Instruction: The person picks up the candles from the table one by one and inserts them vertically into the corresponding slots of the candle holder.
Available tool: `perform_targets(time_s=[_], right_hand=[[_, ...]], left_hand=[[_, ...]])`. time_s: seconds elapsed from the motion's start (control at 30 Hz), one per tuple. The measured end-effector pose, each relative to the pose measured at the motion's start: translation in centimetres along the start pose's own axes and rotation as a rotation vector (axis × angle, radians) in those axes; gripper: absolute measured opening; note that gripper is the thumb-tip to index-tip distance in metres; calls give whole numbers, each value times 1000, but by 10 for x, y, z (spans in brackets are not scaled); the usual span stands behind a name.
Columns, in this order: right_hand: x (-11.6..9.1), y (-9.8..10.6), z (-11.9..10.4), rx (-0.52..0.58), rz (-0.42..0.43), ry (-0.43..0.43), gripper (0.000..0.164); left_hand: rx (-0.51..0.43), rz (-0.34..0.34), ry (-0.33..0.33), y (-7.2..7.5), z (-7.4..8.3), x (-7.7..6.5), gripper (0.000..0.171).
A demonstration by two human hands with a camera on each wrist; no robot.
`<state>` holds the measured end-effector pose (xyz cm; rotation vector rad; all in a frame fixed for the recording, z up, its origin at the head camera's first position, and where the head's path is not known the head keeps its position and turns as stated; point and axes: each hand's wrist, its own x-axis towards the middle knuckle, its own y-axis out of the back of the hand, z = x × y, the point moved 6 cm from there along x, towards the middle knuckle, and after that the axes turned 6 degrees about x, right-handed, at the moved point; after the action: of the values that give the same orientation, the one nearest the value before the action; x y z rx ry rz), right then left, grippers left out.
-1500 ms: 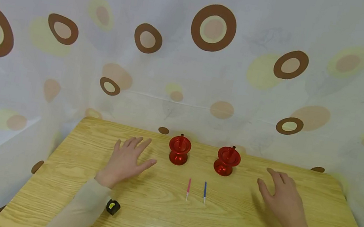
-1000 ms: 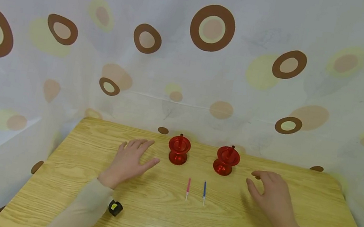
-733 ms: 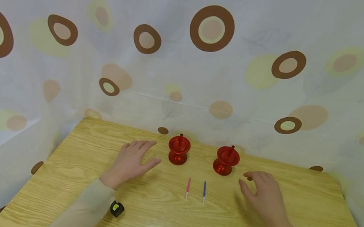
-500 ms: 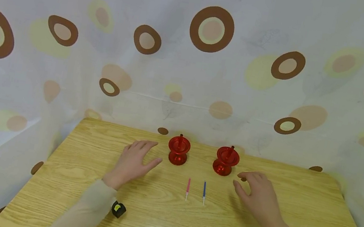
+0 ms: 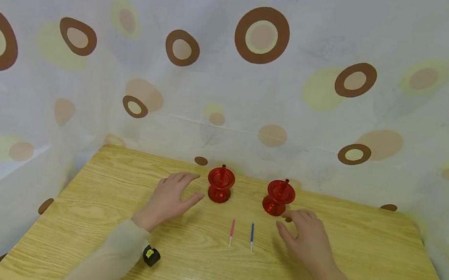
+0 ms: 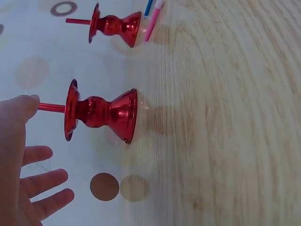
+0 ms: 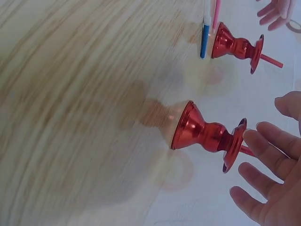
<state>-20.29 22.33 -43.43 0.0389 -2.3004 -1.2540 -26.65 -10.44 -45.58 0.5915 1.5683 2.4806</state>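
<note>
Two shiny red metal candle holders, each with a dish and a thin upright tube, stand on the table. The left candle holder has my left hand beside it, fingers spread and thumb pointing toward it. Just right of and nearer than the right candle holder is my right hand, with thumb and fingers apart and loosely bent. Neither hand holds anything. A thin pink candle and a thin blue candle, both with white ends, lie in front of the holders, between the hands.
The wooden table backs onto a white curtain patterned with brown and beige rounds, which also hangs at both sides. Black wrist cameras sit under both forearms. Light glares on the table near its front.
My right hand has moved left toward the right candle holder and the blue candle, its fingers bending a little. My left hand has shifted slightly right. The candles and holders have stayed put.
</note>
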Motion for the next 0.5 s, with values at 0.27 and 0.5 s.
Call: perform_targets(time_s=[0.27, 0.5], right_hand=[[7, -10, -7, 25, -12, -6, 18], [12, -24, -13, 69, -33, -57, 16]], left_hand=[[-47, 11, 3, -4, 2, 5, 59], [-64, 19, -7, -6, 4, 7, 60]])
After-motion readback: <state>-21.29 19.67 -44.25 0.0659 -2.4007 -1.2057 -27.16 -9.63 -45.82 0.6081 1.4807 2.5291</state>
